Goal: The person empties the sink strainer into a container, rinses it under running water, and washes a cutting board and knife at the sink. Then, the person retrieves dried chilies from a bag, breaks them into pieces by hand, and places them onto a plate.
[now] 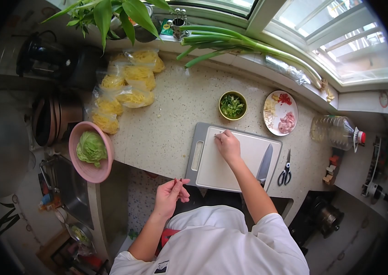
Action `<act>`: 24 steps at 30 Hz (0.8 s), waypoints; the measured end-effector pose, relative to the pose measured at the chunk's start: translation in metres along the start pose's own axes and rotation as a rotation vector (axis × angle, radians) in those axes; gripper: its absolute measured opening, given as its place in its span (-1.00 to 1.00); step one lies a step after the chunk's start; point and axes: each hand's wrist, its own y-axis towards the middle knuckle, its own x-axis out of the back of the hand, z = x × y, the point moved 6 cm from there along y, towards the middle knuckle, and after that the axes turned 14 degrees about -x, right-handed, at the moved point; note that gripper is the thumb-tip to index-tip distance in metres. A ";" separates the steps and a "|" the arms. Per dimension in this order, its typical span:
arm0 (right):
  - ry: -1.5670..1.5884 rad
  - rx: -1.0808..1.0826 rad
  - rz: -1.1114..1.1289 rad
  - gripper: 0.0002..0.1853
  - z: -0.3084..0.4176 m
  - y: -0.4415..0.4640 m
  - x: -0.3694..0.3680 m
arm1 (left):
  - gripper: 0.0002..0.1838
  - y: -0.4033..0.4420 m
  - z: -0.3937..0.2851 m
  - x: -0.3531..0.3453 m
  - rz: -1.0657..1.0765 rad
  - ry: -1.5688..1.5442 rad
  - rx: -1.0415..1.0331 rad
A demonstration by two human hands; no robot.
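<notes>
Editor: Where are the hands?

Photographer: The right hand [228, 145] reaches over the upper left of a white cutting board [212, 165] with a grey border, fingers bunched together; I cannot tell whether they grip anything. The left hand [168, 198] hangs just off the table [166, 128], thumb and index finger closed in a pinch, whatever lies between them too small to make out.

Editor: And the board?

Photographer: Flat at the table's near edge, before a person in a white shirt [221, 243]. A knife [265, 162] lies on its right side; scissors [285, 172] rest on the table just beyond.

Editor: What is behind it?

Photographer: A bowl [232, 118] of chopped greens [232, 104], and to the right, a plate [278, 110] bearing pink, red and pale pieces.
</notes>
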 end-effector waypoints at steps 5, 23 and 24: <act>0.014 -0.088 0.028 -0.94 -0.005 0.001 -0.001 | -0.62 -0.001 -0.001 -0.001 -0.002 0.001 0.000; 0.016 -0.164 0.062 -0.91 -0.010 -0.002 0.000 | -0.63 -0.005 0.000 -0.005 -0.008 -0.007 0.000; 0.011 -0.158 0.060 -0.90 -0.010 -0.002 0.000 | -0.63 -0.005 -0.001 -0.005 -0.008 -0.010 0.000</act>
